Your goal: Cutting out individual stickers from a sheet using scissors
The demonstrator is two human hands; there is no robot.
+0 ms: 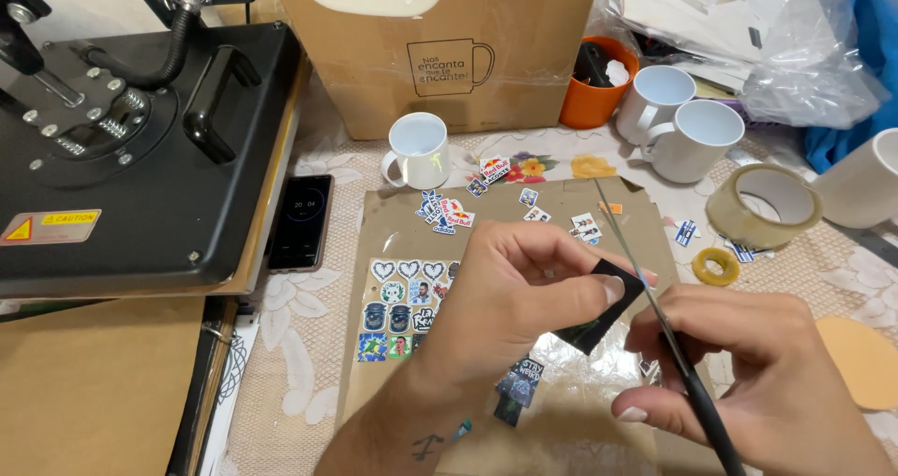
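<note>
Scissors [655, 317] are gripped in the right hand [748, 382], fingers curled shut around the dark handles at the lower right, the long thin blades running up and to the left. The left hand [519, 294] pinches a small dark sticker piece [603, 312] between thumb and forefinger, holding it in the air just above the brown paper sheet [561, 411], with the blades touching or crossing its right edge; whether the blades are parted cannot be told.

Handling judgement: the piece appears very light, thin and limp, likely glossy printed film or paper. It would bend or crease under a hard pinch and could slip from dry fingertips. The present hold, at the left corner away from the blade line, looks the sound place to take it, keeping fingertips apart from the cutting edge. The scissors are stiff and pointed; their handles are the only safe hold.

Surroundings: cut stickers [449, 212] lie scattered on the brown sheet, and a printed sticker sheet [404, 308] lies beneath the left wrist. A white mug [416, 149] stands beyond the sheet, in front of a cardboard box [440, 46]. Two more white mugs [678, 121] stand near an orange cup [589, 102]. A roll of packing tape [762, 205] and a small yellow tape roll [716, 266] rest on the table [299, 345] at right. A black heat press [131, 139] occupies the left, a phone [301, 222] just beside it.
</note>
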